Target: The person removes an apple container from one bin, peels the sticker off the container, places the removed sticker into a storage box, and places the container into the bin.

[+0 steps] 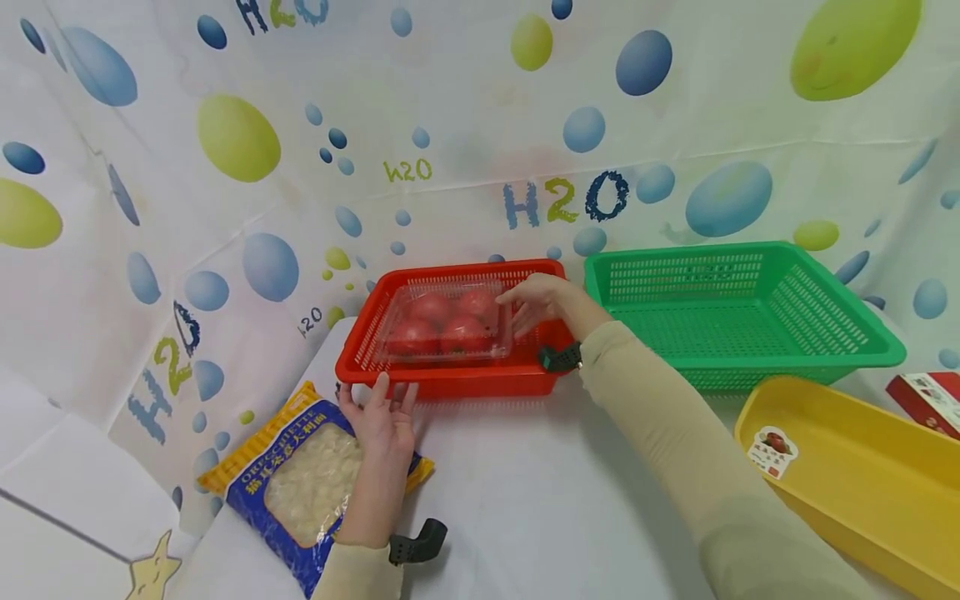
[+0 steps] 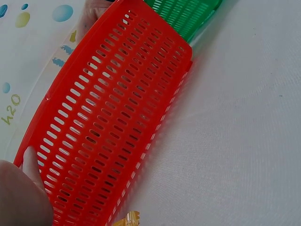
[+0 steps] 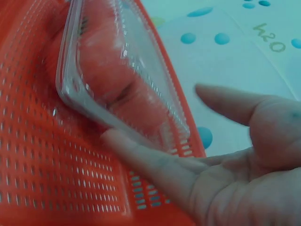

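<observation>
A clear plastic clamshell box (image 1: 501, 350) of several tomatoes (image 1: 431, 310) lies in the left part of a red slotted basket (image 1: 487, 385). My right hand (image 1: 542, 300) is over the basket at the box's right end. In the right wrist view its extended finger (image 3: 155, 165) reaches the box's edge, while the thumb (image 3: 230, 103) stands apart from it. At the basket's front left corner, my left hand (image 1: 386, 425) has its fingertips at the rim. The left wrist view shows one digit (image 2: 31, 167) against the slotted wall; the other fingers are hidden there.
A blue and yellow bag of orecchiette pasta (image 1: 315, 479) lies at the left, partly behind my left forearm. Right of the red basket stands a green basket (image 1: 697, 325). A yellow bin (image 1: 862, 483) and a red and white box (image 1: 930, 400) are farther right. Patterned sheeting (image 1: 465, 150) hangs behind.
</observation>
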Tool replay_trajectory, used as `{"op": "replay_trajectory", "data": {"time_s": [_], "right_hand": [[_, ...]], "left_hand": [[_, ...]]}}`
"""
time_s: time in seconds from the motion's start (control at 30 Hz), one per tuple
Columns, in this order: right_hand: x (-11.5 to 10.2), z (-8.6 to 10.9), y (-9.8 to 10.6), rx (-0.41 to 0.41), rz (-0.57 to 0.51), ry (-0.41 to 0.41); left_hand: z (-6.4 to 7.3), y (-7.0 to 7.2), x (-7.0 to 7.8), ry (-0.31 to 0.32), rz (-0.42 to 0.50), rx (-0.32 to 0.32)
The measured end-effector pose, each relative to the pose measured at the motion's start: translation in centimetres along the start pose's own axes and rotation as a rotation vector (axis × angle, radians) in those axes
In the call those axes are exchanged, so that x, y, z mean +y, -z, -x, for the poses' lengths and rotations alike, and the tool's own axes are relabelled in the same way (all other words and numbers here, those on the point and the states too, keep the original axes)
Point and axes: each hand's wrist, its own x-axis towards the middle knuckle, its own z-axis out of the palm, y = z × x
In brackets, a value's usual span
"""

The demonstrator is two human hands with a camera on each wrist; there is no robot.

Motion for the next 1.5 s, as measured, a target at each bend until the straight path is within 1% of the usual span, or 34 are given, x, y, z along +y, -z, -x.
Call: {"op": "replay_trajectory", "data": {"time_s": [0.17,0.27,0.37,0.43,0.5,0.63,0.9,1.03,1.2,1.37,1.5], "right_hand": [[-0.3,0.6,0.6,0.051,-0.043,0.031],[-0.8,1.4,1.0,0.055,-0.080,0.035],[-1.3,2.4,1.3,0.038,-0.117,0.042],[-1.6,3.0,1.5,0.036,-0.134,0.063],[-1.9,3.7,1.8,0.031,-0.140,0.086],[-2.3,4.8,2.3,0.020,-0.120,0.126],[-2.6,7.8,3.2,-0.008,-0.092,0.194],[-2.1,9.4,3.6,-0.014,-0.066,0.215],[-0.7,11.2,4.1,-0.035,-0.018,0.247],[1.1,13.1,4.9,-0.075,0.013,0.284],[2.5,14.6,5.5,-0.091,0.026,0.295]], "left_hand": [[-0.1,0.2,0.0,0.002,-0.002,-0.011],[-0.1,0.2,0.0,0.002,-0.003,-0.015],[-0.1,0.1,0.1,0.000,-0.004,-0.021],[-0.2,0.1,0.2,0.000,-0.007,-0.020],[-0.2,0.0,0.2,0.000,-0.010,-0.019],[-0.3,0.0,0.2,0.000,-0.008,-0.011],[-0.5,0.0,0.3,0.002,-0.002,-0.030],[-0.6,-0.1,0.3,0.001,0.002,-0.025],[-0.6,0.0,0.5,-0.011,-0.011,-0.008],[-0.2,0.0,0.9,-0.012,-0.071,-0.001],[0.3,0.3,1.4,-0.021,-0.158,-0.011]]}}
